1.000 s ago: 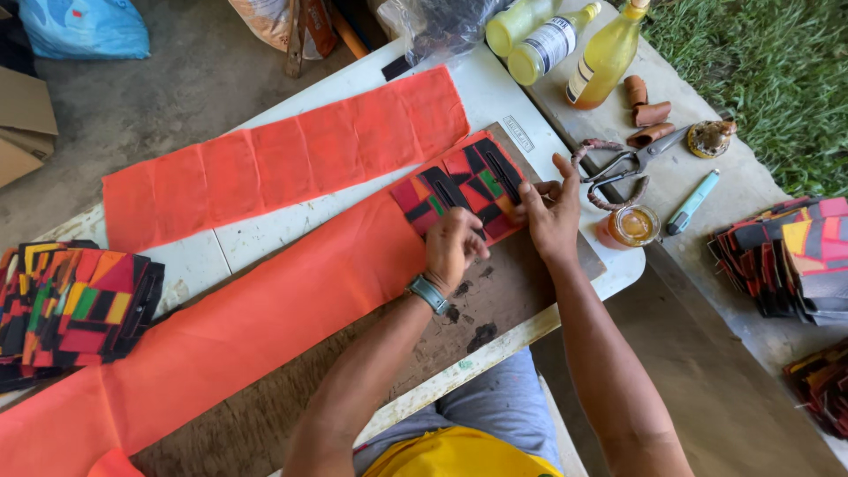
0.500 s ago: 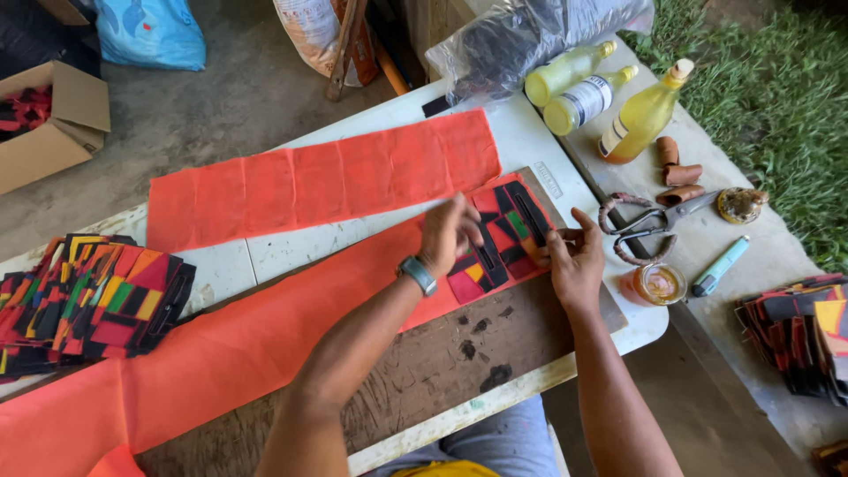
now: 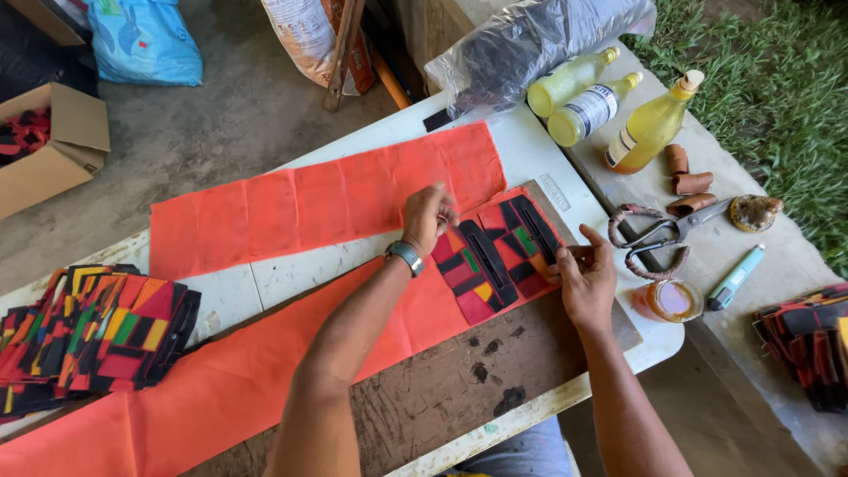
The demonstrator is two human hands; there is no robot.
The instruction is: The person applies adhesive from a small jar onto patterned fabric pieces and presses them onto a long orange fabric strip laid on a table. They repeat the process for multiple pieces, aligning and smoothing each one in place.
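Fingers of my left hand (image 3: 430, 216) are curled down, pinching the upper left edge of the patchwork piece (image 3: 495, 256); right hand (image 3: 585, 276) fingers grip its right edge, thumb up. That piece lies on the nearer of two orange fabric strips (image 3: 318, 203). Right of it: one pair of scissors (image 3: 658, 237), one small jar (image 3: 667, 300). Beyond it, three yellow bottles (image 3: 649, 132). Far left, one stack of patchwork pieces (image 3: 93, 331)

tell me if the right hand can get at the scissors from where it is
Probably yes. The right hand rests on the patterned piece's edge, the scissors lie just beside it on the table, handles toward it, with nothing between them.
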